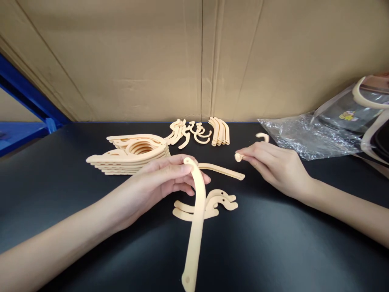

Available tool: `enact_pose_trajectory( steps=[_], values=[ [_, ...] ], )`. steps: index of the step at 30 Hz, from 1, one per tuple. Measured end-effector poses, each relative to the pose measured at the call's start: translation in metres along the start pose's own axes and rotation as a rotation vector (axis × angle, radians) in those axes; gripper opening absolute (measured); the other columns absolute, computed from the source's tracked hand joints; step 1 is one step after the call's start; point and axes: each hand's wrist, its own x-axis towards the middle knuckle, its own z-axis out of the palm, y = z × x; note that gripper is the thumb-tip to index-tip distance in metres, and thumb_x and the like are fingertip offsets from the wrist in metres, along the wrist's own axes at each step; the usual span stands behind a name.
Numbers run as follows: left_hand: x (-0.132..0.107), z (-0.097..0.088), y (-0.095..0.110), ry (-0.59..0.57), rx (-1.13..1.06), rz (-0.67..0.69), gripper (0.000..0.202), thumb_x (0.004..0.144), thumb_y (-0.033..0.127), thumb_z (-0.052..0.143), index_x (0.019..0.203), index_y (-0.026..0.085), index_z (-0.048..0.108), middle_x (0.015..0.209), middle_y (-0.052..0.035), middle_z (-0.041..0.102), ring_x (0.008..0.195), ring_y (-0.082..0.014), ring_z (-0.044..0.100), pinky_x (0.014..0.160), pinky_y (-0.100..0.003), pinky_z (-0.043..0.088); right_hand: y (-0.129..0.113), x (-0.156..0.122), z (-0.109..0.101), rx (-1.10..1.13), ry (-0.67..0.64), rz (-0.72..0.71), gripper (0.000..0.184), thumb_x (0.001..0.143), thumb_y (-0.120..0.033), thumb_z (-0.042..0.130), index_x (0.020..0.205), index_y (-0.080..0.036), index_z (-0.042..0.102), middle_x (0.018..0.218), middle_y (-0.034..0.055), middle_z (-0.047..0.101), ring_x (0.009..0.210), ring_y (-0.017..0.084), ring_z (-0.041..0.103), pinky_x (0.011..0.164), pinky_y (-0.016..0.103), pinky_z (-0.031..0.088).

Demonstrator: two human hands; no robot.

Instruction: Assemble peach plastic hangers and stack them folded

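Pinched near its top end in my left hand [165,177] is a long curved cream plastic strip [197,219], with a small round mark at each end. My right hand [275,166] pinches a small cream plastic piece with a round end [238,157]; the rest of it is hidden by the fingers. Beyond the left fingers another curved strip [223,170] lies on the black table. Two wavy cream pieces with holes [223,200] lie side by side behind the held strip. Past my right hand rests a small cream hook [263,136].
Stacked cream hanger-shaped pieces [130,160] stand at the left. Several small hooks [182,132] and curved strips [220,132] lie at the back, before a cardboard wall [136,61]. A clear plastic bag [304,136] and a glossy dark object with cream bands [370,97] occupy the right.
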Motion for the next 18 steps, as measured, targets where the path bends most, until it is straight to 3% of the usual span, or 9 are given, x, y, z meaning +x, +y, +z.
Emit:
enact_pose_trajectory(
  steps=[3,6,10,12,14,18],
  values=[
    [-0.001,0.001,0.002,-0.001,-0.031,-0.048,0.021,0.098,0.026,0.041,0.091,0.017,0.059,0.086,-0.0101,0.072,0.072,-0.0188,0.07,0.063,-0.031,0.059,0.0,-0.001,0.0,0.02,-0.005,-0.001,0.02,0.1,-0.019,0.045,0.107,-0.019,0.063,0.092,0.0036,0.07,0.08,0.014,0.066,0.07,0.025,0.049],
    [-0.004,0.003,0.004,-0.009,-0.078,-0.117,0.02,0.099,0.032,0.04,0.092,0.019,0.054,0.072,-0.0021,0.062,0.053,-0.0134,0.062,0.049,-0.026,0.054,0.0,0.0,0.0,0.029,-0.02,-0.029,0.02,0.1,-0.019,0.045,0.107,-0.017,0.064,0.09,0.0046,0.068,0.077,0.015,0.064,0.069,0.026,0.05],
    [-0.008,0.007,0.004,-0.077,-0.012,-0.111,0.025,0.099,0.043,0.041,0.104,0.023,0.054,0.065,0.0045,0.048,0.035,-0.005,0.037,0.03,-0.018,0.03,0.002,0.0,0.002,0.082,-0.04,-0.049,0.021,0.099,-0.021,0.047,0.111,-0.016,0.064,0.089,0.0051,0.067,0.079,0.015,0.061,0.07,0.028,0.05],
    [-0.01,0.009,0.002,-0.1,0.082,-0.049,0.028,0.099,0.044,0.04,0.109,0.023,0.056,0.064,0.0057,0.047,0.035,-0.0042,0.03,0.03,-0.017,0.025,0.003,-0.001,0.002,0.129,-0.054,-0.058,0.022,0.1,-0.022,0.048,0.113,-0.017,0.064,0.088,0.0049,0.067,0.079,0.015,0.06,0.07,0.028,0.049],
    [-0.012,0.011,0.0,-0.082,0.265,0.076,0.028,0.1,0.038,0.039,0.112,0.022,0.058,0.061,0.0064,0.047,0.037,-0.0048,0.032,0.034,-0.018,0.031,0.001,0.0,0.002,0.183,-0.075,-0.07,0.022,0.1,-0.021,0.047,0.113,-0.018,0.064,0.089,0.005,0.066,0.08,0.015,0.059,0.07,0.029,0.049],
    [-0.018,0.012,-0.006,-0.036,0.85,0.375,0.024,0.1,0.024,0.044,0.118,0.023,0.06,0.067,0.0053,0.062,0.052,-0.008,0.056,0.051,-0.018,0.044,-0.011,0.002,-0.003,0.295,-0.12,-0.074,0.02,0.1,-0.02,0.045,0.11,-0.017,0.063,0.092,0.006,0.067,0.08,0.015,0.06,0.069,0.028,0.05]
  ],
)
